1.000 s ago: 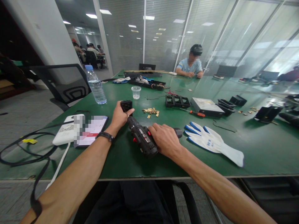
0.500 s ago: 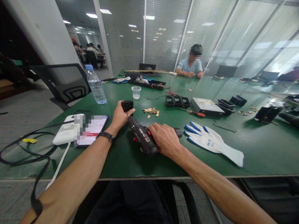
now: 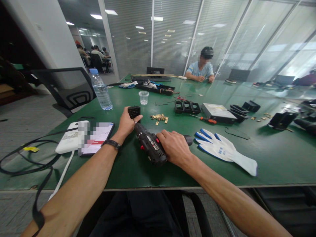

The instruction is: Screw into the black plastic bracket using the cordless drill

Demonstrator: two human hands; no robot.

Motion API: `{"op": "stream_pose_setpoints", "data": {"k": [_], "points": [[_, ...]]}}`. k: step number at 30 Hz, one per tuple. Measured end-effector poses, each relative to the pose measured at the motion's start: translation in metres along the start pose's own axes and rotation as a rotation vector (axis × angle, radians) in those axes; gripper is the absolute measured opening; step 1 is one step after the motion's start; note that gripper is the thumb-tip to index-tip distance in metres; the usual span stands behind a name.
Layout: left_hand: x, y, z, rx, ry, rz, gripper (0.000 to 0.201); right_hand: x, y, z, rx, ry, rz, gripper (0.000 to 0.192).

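A black cordless drill (image 3: 153, 146) lies on its side across the front of the green table, its chuck pointing away and to the left. My right hand (image 3: 174, 144) is wrapped round its handle. My left hand (image 3: 127, 123) grips a small black plastic part (image 3: 134, 112) beyond the chuck, with the thumb stretched along its near side. The drill's bit meets this part close to my thumb; the exact contact point is too small to make out. Just right of the part lies a pile of small brass-coloured metal pieces (image 3: 160, 118).
Beyond the hands stand a clear plastic cup (image 3: 143, 98) and a water bottle (image 3: 102, 92). To the right lie a white-and-blue glove (image 3: 223, 148), a screwdriver (image 3: 208, 120) and a black three-bay frame (image 3: 187, 107). A phone (image 3: 98, 138) and cables are on the left. Someone sits across the table.
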State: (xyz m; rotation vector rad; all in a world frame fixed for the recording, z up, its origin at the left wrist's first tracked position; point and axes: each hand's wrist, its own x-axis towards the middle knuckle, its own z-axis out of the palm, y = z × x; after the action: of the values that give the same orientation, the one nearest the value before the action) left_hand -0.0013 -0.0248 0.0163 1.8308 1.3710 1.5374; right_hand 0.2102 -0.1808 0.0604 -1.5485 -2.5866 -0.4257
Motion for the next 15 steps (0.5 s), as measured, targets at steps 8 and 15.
{"op": "stream_pose_setpoints", "data": {"k": [8, 15], "points": [[0.0014, -0.0042, 0.0007, 0.021, -0.005, 0.011, 0.053, 0.0002, 0.0011, 0.0013, -0.003, 0.010, -0.003, 0.024], [0.0019, -0.0039, 0.0003, 0.025, -0.016, 0.002, 0.053, 0.0008, 0.0021, 0.0031, -0.003, 0.023, -0.015, 0.024]]}}
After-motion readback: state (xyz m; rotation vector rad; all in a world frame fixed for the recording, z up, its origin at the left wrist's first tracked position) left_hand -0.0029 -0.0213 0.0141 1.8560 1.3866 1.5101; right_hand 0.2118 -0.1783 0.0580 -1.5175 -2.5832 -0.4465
